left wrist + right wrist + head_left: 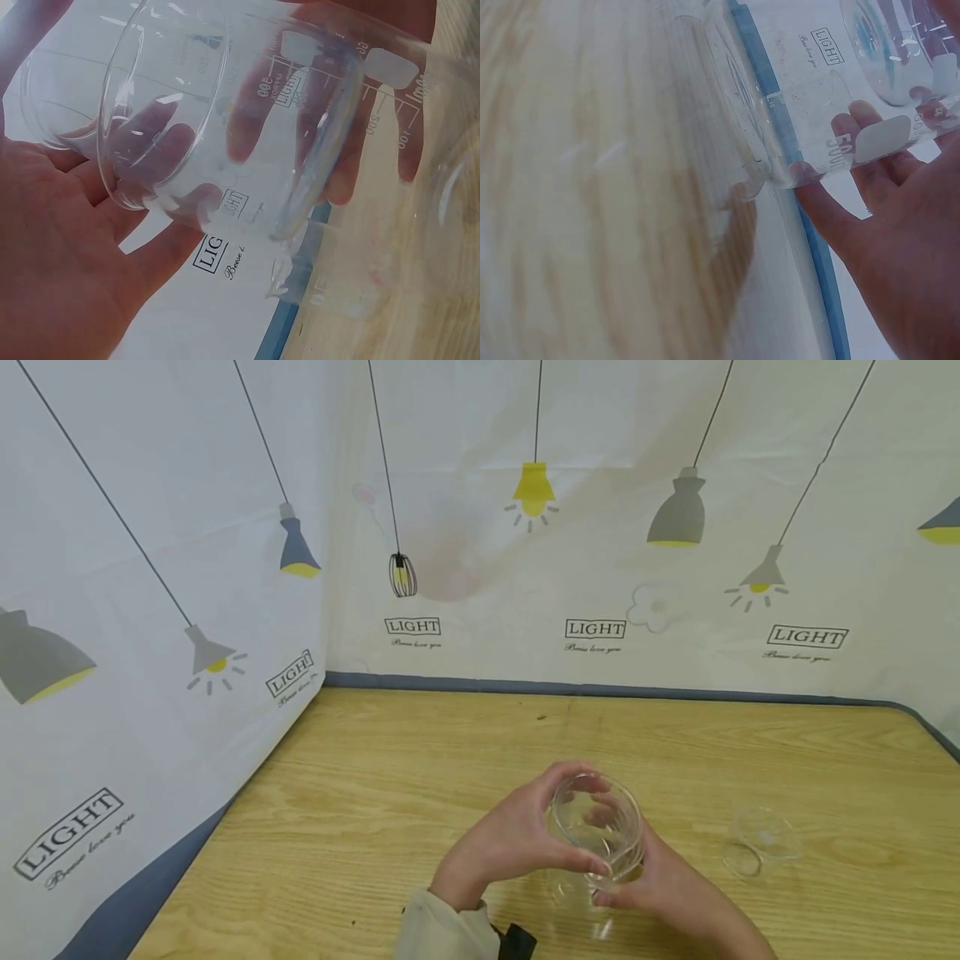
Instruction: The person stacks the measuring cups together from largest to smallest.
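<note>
Smooth, glossy glass beaker [597,827], wood-grained tabletop [360,785]

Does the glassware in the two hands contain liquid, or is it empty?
Apparently empty of liquid: through the glassware, fingers and lettering show, and no liquid surface appears.

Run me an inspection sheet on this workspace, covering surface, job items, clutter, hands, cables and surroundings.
Surface: wood-grain tabletop, a few small dark specks.
Job items: clear graduated beakers, apparently nested, held off the table.
Clutter: another clear glass piece on the right; its exact pose is hard to tell.
Hands: left hand and right hand both grip the beakers.
Cables: nothing seen; the lamp cords are only printed.
Surroundings: white backdrop with lamp pictures and LIGHT lettering.
</note>
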Demonstrator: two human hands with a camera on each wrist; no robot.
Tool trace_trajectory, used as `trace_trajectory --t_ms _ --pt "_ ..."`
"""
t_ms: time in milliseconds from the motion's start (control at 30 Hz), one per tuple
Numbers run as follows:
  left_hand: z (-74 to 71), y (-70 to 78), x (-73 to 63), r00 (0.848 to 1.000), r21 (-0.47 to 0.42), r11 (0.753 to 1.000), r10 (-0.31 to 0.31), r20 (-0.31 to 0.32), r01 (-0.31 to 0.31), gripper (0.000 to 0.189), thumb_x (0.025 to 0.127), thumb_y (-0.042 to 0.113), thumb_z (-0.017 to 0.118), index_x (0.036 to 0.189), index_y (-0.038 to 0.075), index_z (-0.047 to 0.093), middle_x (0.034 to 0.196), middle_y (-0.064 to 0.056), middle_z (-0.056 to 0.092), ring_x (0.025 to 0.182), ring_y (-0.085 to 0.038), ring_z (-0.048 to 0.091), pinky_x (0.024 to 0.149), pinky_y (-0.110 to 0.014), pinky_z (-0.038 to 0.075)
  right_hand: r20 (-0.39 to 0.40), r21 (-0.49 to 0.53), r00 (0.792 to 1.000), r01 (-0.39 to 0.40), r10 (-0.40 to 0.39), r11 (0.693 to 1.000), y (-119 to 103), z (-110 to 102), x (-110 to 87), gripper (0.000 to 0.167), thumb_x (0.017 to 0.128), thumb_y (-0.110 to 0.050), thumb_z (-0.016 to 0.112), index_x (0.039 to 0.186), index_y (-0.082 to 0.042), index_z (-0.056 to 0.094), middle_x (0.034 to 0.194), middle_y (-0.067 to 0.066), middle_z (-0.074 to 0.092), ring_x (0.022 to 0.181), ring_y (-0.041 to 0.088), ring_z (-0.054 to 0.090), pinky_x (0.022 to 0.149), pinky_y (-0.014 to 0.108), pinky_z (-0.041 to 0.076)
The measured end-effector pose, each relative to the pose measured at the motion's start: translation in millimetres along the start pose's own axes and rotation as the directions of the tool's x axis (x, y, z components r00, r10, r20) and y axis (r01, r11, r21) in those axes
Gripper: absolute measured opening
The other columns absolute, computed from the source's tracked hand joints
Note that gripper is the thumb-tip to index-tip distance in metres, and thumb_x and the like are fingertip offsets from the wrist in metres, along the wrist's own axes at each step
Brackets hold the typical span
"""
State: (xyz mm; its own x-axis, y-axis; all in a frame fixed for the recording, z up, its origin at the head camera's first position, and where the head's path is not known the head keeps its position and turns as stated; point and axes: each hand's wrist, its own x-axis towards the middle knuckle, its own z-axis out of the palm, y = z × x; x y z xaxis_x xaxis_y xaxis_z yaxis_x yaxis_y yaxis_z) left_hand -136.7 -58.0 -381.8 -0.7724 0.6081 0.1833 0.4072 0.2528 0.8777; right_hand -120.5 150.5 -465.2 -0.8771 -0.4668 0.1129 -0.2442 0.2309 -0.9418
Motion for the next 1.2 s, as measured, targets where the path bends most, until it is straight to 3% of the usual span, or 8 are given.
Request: trace_trajectory --t_ms 100,300,600,967,1200 --pt "1.9 -9.0 2.1 1.0 0.018 1.0 0.003 0.0 -0.003 0.08 0.062 0.035 0.08 0.129 0.029 0.037 0.12 0.017 0.047 0.115 -0.011 0.043 0.095 -0.033 0.034 -0.004 -0.007 1.0 0.014 -0.014 1.0 0.1 0.0 -0.3 0.09 0.067 -0.014 0.077 0.137 -0.023 0.022 0.134 0.012 0.037 0.115 0.031 0.043 0.089 0.025 0.039" --pt "3.4 -10.6 3.4 1.0 0.028 1.0 -0.006 -0.001 0.006 0.08 0.061 0.038 0.08 0.128 0.031 0.038 0.122 0.019 0.045 0.117 -0.009 0.041 0.096 -0.034 0.033 -0.008 -0.016 1.0 -0.02 0.02 1.0 -0.3 -0.3 0.5 0.091 0.067 -0.014 0.077 0.137 -0.028 0.021 0.133 0.009 0.037 0.114 0.03 0.043 0.086 0.027 0.041" --pt "4.1 -10.1 4.1 0.999 0.048 0.998 -0.043 -0.003 0.044 0.08 0.059 0.042 0.08 0.127 0.033 0.039 0.124 0.019 0.044 0.116 -0.009 0.041 0.095 -0.033 0.034 0.016 -0.006 1.0 -0.004 0.004 1.0 0.7 -2.0 1.2 0.09 0.07 -0.012 0.075 0.138 -0.029 0.019 0.133 0.011 0.036 0.115 0.034 0.041 0.083 0.028 0.043" --pt "4.7 -13.5 3.2 0.998 0.075 0.996 -0.054 -0.013 0.055 0.083 0.057 0.044 0.08 0.127 0.034 0.038 0.128 0.017 0.04 0.113 -0.01 0.042 0.092 -0.031 0.037 0.05 0.016 0.998 -0.051 0.05 0.999 -0.1 -1.9 3.1 0.091 0.073 -0.011 0.073 0.139 -0.032 0.015 0.136 0.008 0.032 0.116 0.033 0.041 0.083 0.038 0.044" --pt "4.4 -14.2 3.9 0.999 0.086 0.995 -0.043 -0.012 0.044 0.083 0.057 0.044 0.08 0.128 0.033 0.037 0.129 0.017 0.038 0.111 -0.011 0.042 0.091 -0.03 0.038 0.051 0.032 0.997 -0.054 0.052 0.998 -0.8 -1.6 2.8 0.09 0.074 -0.01 0.071 0.139 -0.033 0.014 0.137 0.01 0.03 0.117 0.036 0.04 0.085 0.051 0.04"
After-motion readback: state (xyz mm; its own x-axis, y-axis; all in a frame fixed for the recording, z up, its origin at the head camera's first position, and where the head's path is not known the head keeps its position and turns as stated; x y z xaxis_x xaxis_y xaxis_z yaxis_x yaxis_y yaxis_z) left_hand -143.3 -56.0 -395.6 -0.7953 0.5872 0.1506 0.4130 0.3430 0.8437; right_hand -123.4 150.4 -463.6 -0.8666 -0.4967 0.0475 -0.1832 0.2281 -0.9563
